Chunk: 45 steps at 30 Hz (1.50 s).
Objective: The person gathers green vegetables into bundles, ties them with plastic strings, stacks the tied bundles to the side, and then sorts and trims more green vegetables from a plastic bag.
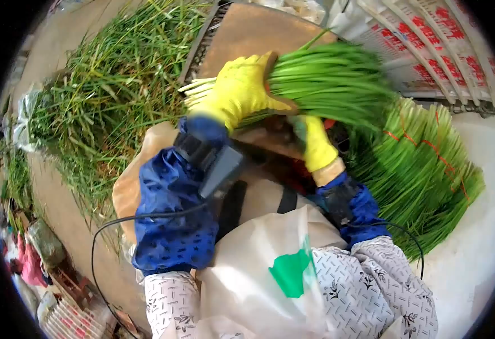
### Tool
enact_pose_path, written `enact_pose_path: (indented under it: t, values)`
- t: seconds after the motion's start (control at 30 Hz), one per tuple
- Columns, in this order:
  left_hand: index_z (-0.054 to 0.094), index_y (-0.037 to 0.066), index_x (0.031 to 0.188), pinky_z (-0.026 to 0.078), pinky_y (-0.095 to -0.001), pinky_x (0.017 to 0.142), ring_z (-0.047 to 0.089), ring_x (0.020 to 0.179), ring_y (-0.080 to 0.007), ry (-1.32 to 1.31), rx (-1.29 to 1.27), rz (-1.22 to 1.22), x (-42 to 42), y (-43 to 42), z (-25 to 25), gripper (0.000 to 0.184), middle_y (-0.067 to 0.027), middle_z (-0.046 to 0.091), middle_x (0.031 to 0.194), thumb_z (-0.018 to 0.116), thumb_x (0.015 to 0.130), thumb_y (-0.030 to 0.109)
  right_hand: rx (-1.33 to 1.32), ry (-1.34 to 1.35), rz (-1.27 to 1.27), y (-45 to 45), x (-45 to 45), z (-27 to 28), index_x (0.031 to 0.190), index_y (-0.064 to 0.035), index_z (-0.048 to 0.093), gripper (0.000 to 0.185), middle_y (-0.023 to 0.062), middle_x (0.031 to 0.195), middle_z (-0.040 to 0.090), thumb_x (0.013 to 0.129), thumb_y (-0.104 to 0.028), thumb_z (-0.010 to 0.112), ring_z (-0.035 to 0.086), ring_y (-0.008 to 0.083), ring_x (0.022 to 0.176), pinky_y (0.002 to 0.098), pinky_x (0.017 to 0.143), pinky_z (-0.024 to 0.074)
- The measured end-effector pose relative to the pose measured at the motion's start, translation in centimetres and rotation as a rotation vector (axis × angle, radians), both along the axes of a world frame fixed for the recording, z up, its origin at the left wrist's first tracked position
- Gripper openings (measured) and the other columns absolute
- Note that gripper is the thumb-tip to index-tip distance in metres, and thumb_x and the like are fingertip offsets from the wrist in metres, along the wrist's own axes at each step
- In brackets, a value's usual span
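My left hand [239, 90], in a yellow glove, is closed around a bunch of garlic chives [332, 85]. The pale stem ends stick out to the left of the glove, and the green leaves fan to the right. Beneath the bunch is my right hand [317, 144], also gloved in yellow; its fingers are hidden or blurred, so their grip does not show. Below both hands lies a brown board [258, 34], partly covered by the bunch. To the right, tied garlic chive bundles [422, 164] with red bands are piled on a white surface.
A large heap of loose green and dry leaves [112, 85] covers the floor at left. White bags with red print [428, 51] lie at upper right. A black cable [145, 216] runs from my left wrist, and a pale apron [258, 248] covers my lap.
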<state>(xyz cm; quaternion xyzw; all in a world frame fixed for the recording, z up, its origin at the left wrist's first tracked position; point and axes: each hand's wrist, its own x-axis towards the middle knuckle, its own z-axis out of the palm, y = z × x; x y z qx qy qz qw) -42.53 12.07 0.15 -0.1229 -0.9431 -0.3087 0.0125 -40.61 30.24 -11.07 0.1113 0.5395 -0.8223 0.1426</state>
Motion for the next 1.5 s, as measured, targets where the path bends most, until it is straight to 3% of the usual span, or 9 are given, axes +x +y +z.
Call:
enact_pose_path:
  t: [0.17,0.27,0.33,0.8,1.03,1.2,1.33,1.43,1.5]
  values:
    - [0.059,0.002,0.116,0.051,-0.0341,0.084,0.063,0.096,-0.0266,0.317,0.266,0.141,1.9,0.1,4.1,0.068,-0.0138,0.066,0.104,0.089,0.058,0.023,0.334,0.277,0.084,1.7,-5.6,4.0,0.104,-0.0043,0.064,0.019,-0.0007,0.080,0.061,0.088,-0.010,0.055,0.055,0.0113,0.066,0.0249,0.059,0.0464]
    - [0.024,0.003,0.145,0.041,-0.0415,0.105,0.050,0.120,-0.0299,0.336,0.807,-0.061,0.8,-0.3,5.1,0.117,-0.0199,0.048,0.134,0.092,0.053,0.024,0.553,0.452,0.234,1.6,-7.4,7.4,0.104,-0.0040,0.064,0.019,-0.0005,0.081,0.061,0.088,-0.010,0.055,0.055,0.0112,0.067,0.0249,0.059,0.0465]
    - [0.026,0.002,0.143,0.041,-0.0407,0.104,0.049,0.121,-0.0295,0.129,0.957,-0.070,1.5,-0.8,6.5,0.112,-0.0202,0.049,0.133,0.091,0.055,0.024,0.676,0.533,0.307,1.3,-8.2,8.6,0.104,-0.0038,0.064,0.019,-0.0004,0.081,0.062,0.088,-0.010,0.055,0.055,0.0111,0.067,0.0249,0.059,0.0465]
    - [0.055,0.000,0.116,0.051,-0.0334,0.084,0.062,0.097,-0.0242,0.245,0.122,0.284,1.2,-3.2,-1.5,0.060,-0.0122,0.063,0.110,0.085,0.065,0.013,0.753,0.623,0.415,-0.8,-8.4,10.5,0.103,-0.0023,0.065,0.020,0.0007,0.084,0.063,0.088,-0.011,0.055,0.056,0.0106,0.070,0.0251,0.061,0.0467]
    - [0.052,-0.004,0.119,0.055,-0.0341,0.082,0.065,0.092,-0.0225,-0.149,1.113,0.242,2.1,-3.4,-1.4,0.062,-0.0142,0.065,0.108,0.083,0.065,0.000,0.322,0.361,0.340,-3.7,-5.3,9.0,0.101,0.0005,0.067,0.022,0.0036,0.088,0.066,0.087,-0.012,0.057,0.057,0.0109,0.071,0.0261,0.063,0.0476]
    - [0.040,0.002,0.132,0.049,-0.0340,0.091,0.060,0.103,-0.0210,0.101,0.942,0.213,0.9,-3.7,0.6,0.097,-0.0125,0.060,0.119,0.093,0.052,0.015,0.474,0.671,0.502,-3.7,-6.1,9.1,0.093,0.0010,0.064,0.017,0.0155,0.085,0.066,0.083,-0.008,0.055,0.065,0.0228,0.077,0.0336,0.067,0.0504]
    - [0.043,-0.001,0.132,0.051,-0.0316,0.084,0.063,0.096,-0.0219,-0.154,0.419,-0.060,0.3,-3.6,11.4,0.082,-0.0149,0.062,0.116,0.085,0.063,0.014,-0.161,0.108,0.682,-2.7,-2.6,12.6,0.083,-0.0010,0.059,0.020,0.0097,0.069,0.059,0.091,-0.017,0.050,0.060,0.0230,0.062,0.0356,0.055,0.0481]
    - [0.024,0.002,0.145,0.044,-0.0369,0.101,0.050,0.122,-0.0292,-0.192,0.130,-0.115,-2.3,-6.5,12.3,0.112,-0.0217,0.050,0.132,0.090,0.059,0.028,-0.604,-0.130,0.517,-3.8,0.8,8.4,0.089,0.0007,0.060,0.018,0.0091,0.076,0.060,0.090,-0.017,0.056,0.060,0.0232,0.067,0.0369,0.060,0.0514]
    - [0.042,-0.001,0.134,0.051,-0.0288,0.083,0.062,0.100,-0.0220,0.191,-0.103,0.074,0.4,-5.8,11.3,0.077,-0.0142,0.061,0.114,0.081,0.071,0.021,-0.387,-0.311,0.429,-3.6,1.7,5.8,0.085,-0.0006,0.056,0.013,0.0094,0.076,0.056,0.090,-0.012,0.051,0.058,0.0249,0.067,0.0380,0.063,0.0503]
